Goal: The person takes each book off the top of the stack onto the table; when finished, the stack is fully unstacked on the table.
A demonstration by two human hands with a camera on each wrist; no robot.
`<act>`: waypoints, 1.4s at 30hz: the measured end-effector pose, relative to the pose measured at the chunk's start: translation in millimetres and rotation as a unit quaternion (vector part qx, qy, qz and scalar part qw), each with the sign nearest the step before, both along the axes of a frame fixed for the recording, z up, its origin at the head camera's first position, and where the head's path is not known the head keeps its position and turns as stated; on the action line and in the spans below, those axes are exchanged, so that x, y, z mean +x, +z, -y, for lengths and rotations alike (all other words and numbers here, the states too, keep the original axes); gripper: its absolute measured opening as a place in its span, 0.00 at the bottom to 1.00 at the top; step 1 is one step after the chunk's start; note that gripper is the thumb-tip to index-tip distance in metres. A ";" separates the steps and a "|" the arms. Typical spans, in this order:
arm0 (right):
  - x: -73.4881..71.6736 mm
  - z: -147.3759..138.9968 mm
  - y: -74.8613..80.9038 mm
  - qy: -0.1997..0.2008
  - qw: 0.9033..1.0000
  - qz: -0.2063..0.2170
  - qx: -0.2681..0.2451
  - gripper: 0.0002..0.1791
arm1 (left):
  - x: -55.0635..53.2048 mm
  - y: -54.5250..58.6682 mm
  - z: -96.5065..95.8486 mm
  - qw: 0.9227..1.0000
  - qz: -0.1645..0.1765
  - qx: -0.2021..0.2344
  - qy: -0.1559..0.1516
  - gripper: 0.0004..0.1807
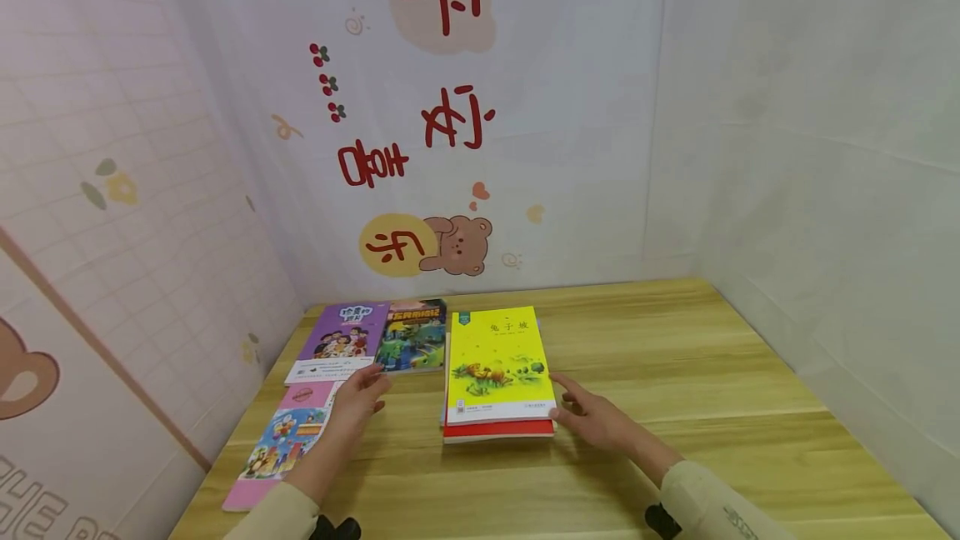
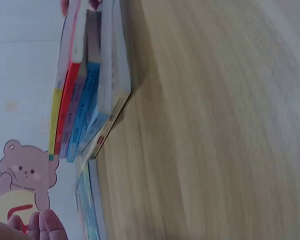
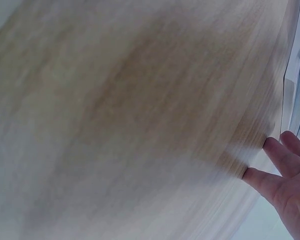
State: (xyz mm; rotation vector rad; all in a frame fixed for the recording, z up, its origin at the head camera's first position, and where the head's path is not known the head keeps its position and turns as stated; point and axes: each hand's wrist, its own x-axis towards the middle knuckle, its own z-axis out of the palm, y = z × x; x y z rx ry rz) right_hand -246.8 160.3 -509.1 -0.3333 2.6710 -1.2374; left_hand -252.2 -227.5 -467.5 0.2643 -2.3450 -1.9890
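Observation:
A stack of books with a yellow cover on top lies in the middle of the table; a red book juts out under it at the near edge. My right hand is at the stack's right side, thumb and index fingertips right at the yellow book's edge. Its fingers look extended in the right wrist view. Left of the stack, my left hand holds nothing, fingers loosely bent, overlapping the corner of a purple book. Blue spines show lower in the stack in the left wrist view.
A dark green and blue illustrated book lies beside the purple one at the back left. A pink-edged book lies nearer, partly behind my left arm. Printed white cloth hangs behind the wooden table and along both sides.

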 end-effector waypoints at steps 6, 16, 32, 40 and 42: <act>-0.3 -0.9 -0.1 -0.002 1.000 0.002 -0.005 0.35 | -5.9 -13.0 -25.3 1.000 -0.003 -0.005 -0.015 0.29; -1.0 -2.6 -3.5 0.000 1.000 0.000 -0.004 0.36 | -14.5 -39.7 -54.8 0.999 0.003 -0.019 -0.036 0.30; 2.0 -5.6 -2.4 0.001 1.000 0.008 -0.026 0.36 | -3.7 -43.6 -82.0 0.996 0.036 -0.042 -0.068 0.39; 0.5 -7.3 -3.8 0.015 1.000 0.004 -0.016 0.37 | -3.7 -43.6 -83.0 0.996 0.031 -0.056 -0.069 0.36; 0.7 -6.7 -3.1 0.021 1.000 0.000 -0.011 0.37 | -4.1 -43.2 -82.2 0.996 0.031 -0.056 -0.067 0.35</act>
